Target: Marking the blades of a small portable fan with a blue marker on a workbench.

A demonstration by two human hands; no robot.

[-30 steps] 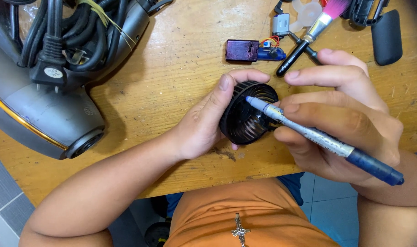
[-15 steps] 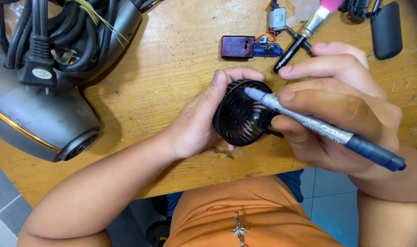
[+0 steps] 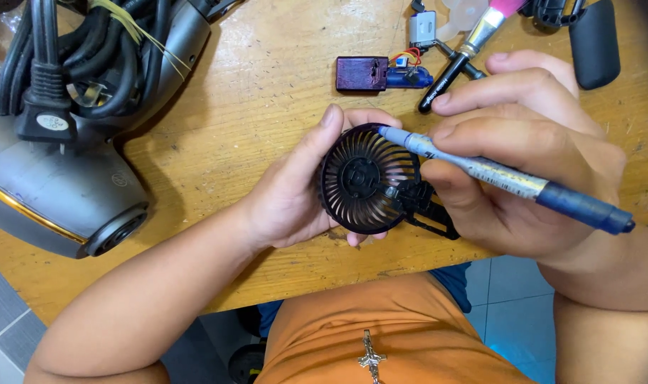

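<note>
Here the left hand (image 3: 295, 192) is wrapped around a small black fan grille (image 3: 367, 179), held just above the near edge of the counter (image 3: 253, 107), while the right hand (image 3: 523, 163) has its grip closed on a blue-capped tool (image 3: 502, 178), tip on the grille's far rim. Prying seems under way; the next move needs steady leverage. No containers show.

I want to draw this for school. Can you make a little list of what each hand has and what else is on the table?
Left hand: cups the round black fan grille
Right hand: holds a blue-grey pen, tip at the grille's rim
Table: wooden, scratched
Far left: grey appliance with coiled black cord
Behind the hands: purple box, pink-tipped brush
</note>
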